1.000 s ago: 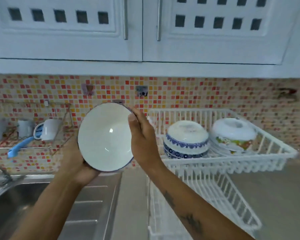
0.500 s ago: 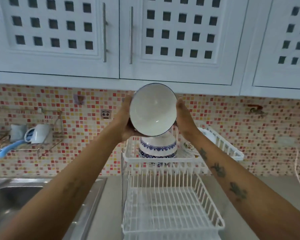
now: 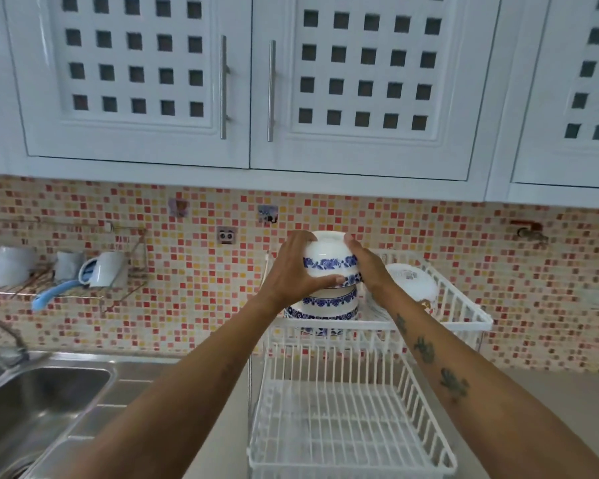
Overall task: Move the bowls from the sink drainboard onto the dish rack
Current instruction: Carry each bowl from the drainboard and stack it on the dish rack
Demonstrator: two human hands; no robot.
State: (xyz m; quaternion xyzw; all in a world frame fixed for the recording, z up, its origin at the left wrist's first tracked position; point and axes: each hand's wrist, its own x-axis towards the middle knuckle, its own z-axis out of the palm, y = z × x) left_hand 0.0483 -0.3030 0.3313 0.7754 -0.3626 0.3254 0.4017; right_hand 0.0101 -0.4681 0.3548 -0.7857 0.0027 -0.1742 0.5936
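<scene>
Both hands, left hand (image 3: 293, 271) and right hand (image 3: 369, 267), clasp an upturned bowl (image 3: 329, 261) over stacked bowls (image 3: 329, 304).

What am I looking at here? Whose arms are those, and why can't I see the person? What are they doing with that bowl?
The camera sits on the person's head and looks forward and down, so you see only their two arms reaching out, just as you see your own. There is no robot here, only bare hands.

The left hand and the right hand hold a white bowl with blue flowers between them, turned upside down. They hold it right above another blue and white bowl that already sits upside down on the top shelf of the white dish rack. A white dish lies there too, on the right.

The rack's lower shelf has nothing on it. On the left is a shiny metal sink, and cups stand on a wall shelf behind it. White cupboards hang above.
</scene>
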